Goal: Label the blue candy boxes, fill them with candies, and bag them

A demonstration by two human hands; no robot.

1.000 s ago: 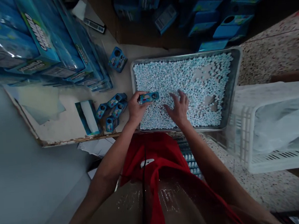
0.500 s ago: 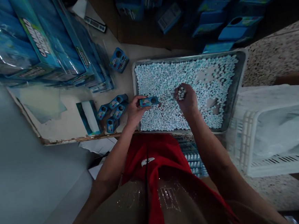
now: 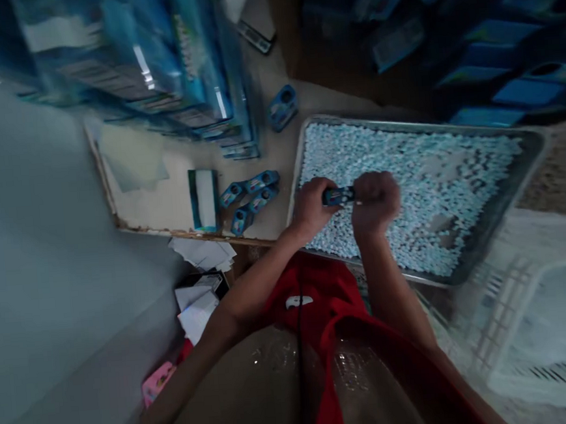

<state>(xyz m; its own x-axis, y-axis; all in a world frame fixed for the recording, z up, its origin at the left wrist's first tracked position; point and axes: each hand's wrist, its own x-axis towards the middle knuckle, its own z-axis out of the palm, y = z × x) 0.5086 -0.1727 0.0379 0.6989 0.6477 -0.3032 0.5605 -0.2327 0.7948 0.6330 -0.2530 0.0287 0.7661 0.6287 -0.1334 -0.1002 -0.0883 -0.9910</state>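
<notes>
My left hand (image 3: 312, 206) is closed around a small blue printed box (image 3: 337, 196), held level over a metal tray (image 3: 503, 230). A layer of pale blue and white gum pellets (image 3: 351, 151) covers most of the tray. At the box's right end is my right hand (image 3: 376, 201), its fingers curled in and touching or nearly touching the box. A few white pellets show at that end; the rest of the handful is hidden inside the fist. Both hands are slightly blurred.
Several small blue boxes (image 3: 250, 198) cluster left of the tray, beside a larger carton (image 3: 204, 200). One more box (image 3: 283, 107) lies near the tray's upper left corner. Plastic-wrapped packs (image 3: 154, 72) stack at upper left. A white crate (image 3: 517, 324) stands at lower right.
My right hand has brought its handful of pellets leftward to the box's end, its fingers now closed over them. The box stays in my left hand. The view has shifted and tilted.
</notes>
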